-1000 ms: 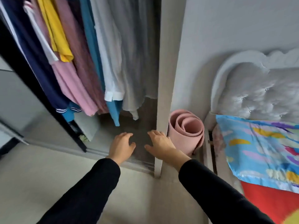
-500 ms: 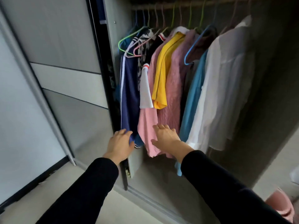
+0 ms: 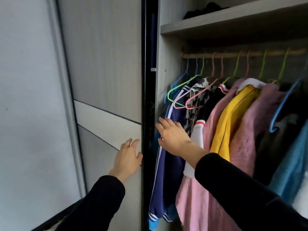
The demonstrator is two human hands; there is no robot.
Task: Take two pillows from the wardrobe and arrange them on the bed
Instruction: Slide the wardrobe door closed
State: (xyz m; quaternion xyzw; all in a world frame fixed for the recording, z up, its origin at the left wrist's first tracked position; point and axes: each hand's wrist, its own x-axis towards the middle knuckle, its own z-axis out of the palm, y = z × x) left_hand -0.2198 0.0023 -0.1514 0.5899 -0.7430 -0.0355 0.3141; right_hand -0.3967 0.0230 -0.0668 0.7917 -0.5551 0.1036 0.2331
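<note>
Dark items on the top shelf (image 3: 233, 15) too dim and small to identify, cut by the top edge. Hanging clothes run off the right edge; blue garment (image 3: 293, 167) only partly in frame. Black-and-white patterned garment (image 3: 198, 100) mostly hidden behind the navy jacket (image 3: 168, 164) and pink shirt (image 3: 200, 205). Right hand (image 3: 173, 135) motion-blurred; its fingertips sit at the dark gap beside the sliding door (image 3: 106, 64), contact unclear. Wardrobe floor below frame. No pillows visible.
</note>
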